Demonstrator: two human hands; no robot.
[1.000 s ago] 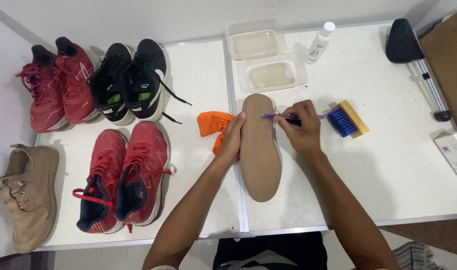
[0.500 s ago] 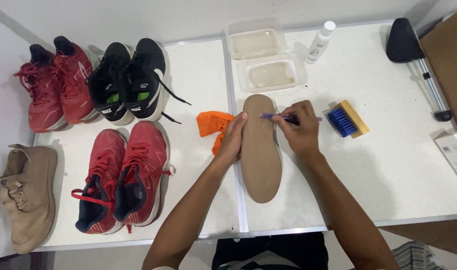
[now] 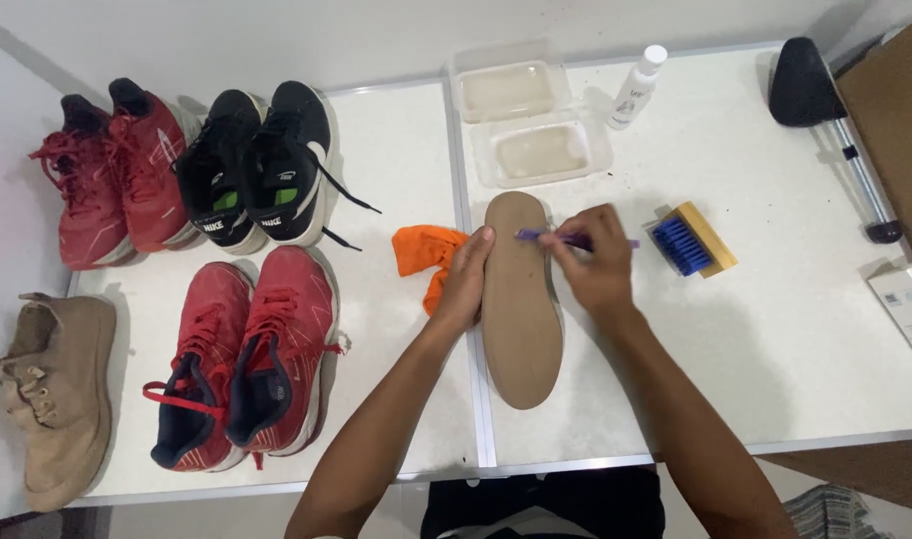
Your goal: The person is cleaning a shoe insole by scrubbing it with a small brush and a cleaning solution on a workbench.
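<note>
A tan shoe insole lies flat on the white table, lengthwise toward me. My left hand presses on its left edge, fingers resting on the insole. My right hand grips a thin purple brush like a pen, with the brush tip on the insole's upper part. An orange cloth lies crumpled just left of my left hand.
Two clear plastic tubs and a white spray bottle stand behind the insole. A wooden brush with blue bristles lies to the right. Red, black and tan shoes fill the left side. A black-topped stool stands far right.
My right hand has slid the purple brush leftward across the top of the insole. My left hand stays on the insole's edge.
</note>
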